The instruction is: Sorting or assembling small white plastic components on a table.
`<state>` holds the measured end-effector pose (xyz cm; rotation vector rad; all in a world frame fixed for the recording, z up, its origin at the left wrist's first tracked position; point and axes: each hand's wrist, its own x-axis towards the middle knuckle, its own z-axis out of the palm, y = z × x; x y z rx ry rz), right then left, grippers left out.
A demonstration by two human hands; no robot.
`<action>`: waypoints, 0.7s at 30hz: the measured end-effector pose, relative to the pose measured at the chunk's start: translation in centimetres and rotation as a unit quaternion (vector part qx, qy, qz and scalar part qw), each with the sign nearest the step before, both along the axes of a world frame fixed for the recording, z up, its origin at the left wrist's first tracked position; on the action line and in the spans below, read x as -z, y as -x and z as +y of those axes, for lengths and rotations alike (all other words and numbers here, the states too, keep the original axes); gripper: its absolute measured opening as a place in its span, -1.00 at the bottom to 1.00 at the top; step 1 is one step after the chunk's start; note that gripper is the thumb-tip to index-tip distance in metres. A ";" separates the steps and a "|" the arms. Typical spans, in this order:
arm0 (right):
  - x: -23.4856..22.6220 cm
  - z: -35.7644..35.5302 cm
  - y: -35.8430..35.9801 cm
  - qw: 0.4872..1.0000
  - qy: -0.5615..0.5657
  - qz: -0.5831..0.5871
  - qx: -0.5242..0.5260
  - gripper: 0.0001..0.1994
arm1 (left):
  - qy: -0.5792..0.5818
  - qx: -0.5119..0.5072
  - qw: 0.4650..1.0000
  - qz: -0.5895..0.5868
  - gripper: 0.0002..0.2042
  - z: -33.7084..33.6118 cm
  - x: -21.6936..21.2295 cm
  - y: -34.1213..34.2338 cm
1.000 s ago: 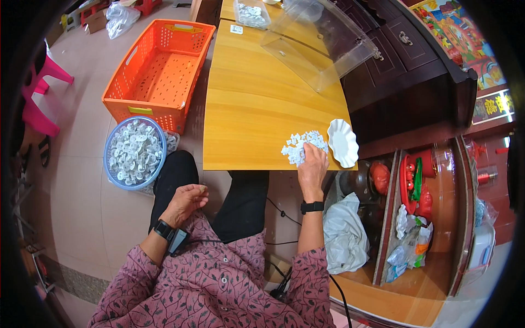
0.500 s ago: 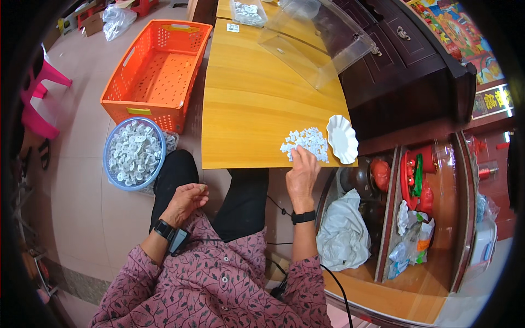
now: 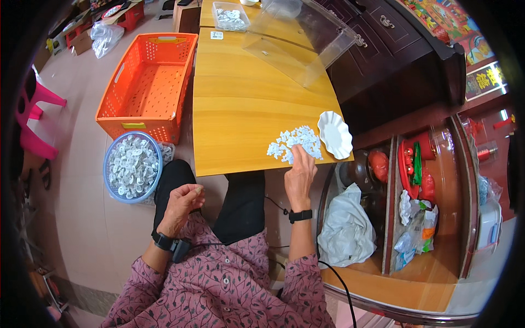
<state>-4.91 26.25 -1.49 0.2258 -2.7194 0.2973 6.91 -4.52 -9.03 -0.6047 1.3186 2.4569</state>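
My right hand (image 3: 299,177) reaches over the near edge of the yellow wooden table, fingertips bunched at a loose pile of small white pieces (image 3: 302,138). Whatever lies between those fingertips is too small to make out. To the right of the pile, a white scalloped dish (image 3: 334,135) sits by the table's corner. Above my lap, my left hand (image 3: 183,208) is closed, thumb against the fingers; anything pinched there cannot be made out. Left of my knee stands a blue-rimmed round tub (image 3: 108,176), full of small whitish round parts (image 3: 133,167).
An orange plastic crate (image 3: 180,90) stands on the floor left of the table (image 3: 240,104). Farther back on the tabletop are a clear box lid (image 3: 306,41) and a clear box of white parts (image 3: 231,17). Shelves holding a white bag (image 3: 347,224) flank my right side.
The whole view has shifted and turned slightly. My left hand has tilted up a little, still closed. My right hand stays at the white pieces, its fingertips slightly deeper into the pile.
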 end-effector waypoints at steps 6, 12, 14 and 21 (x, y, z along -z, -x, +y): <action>-0.3 0.1 1.4 0.998 -0.044 -0.017 -0.045 -0.48 | 0.054 0.016 0.997 0.046 -0.81 0.8 -2.9 0.1; -0.3 0.6 0.4 0.999 0.051 0.012 0.001 -0.52 | 0.075 0.019 0.996 0.054 -0.82 0.8 -3.3 0.0; 0.1 0.6 -0.8 0.999 0.044 0.014 0.015 -0.53 | 0.100 0.008 0.990 0.095 -0.82 0.9 -3.4 0.2; 1.5 0.0 -2.5 0.999 -0.019 0.028 0.000 -0.51 | 0.206 -0.012 0.967 0.148 -0.82 1.9 -4.3 1.2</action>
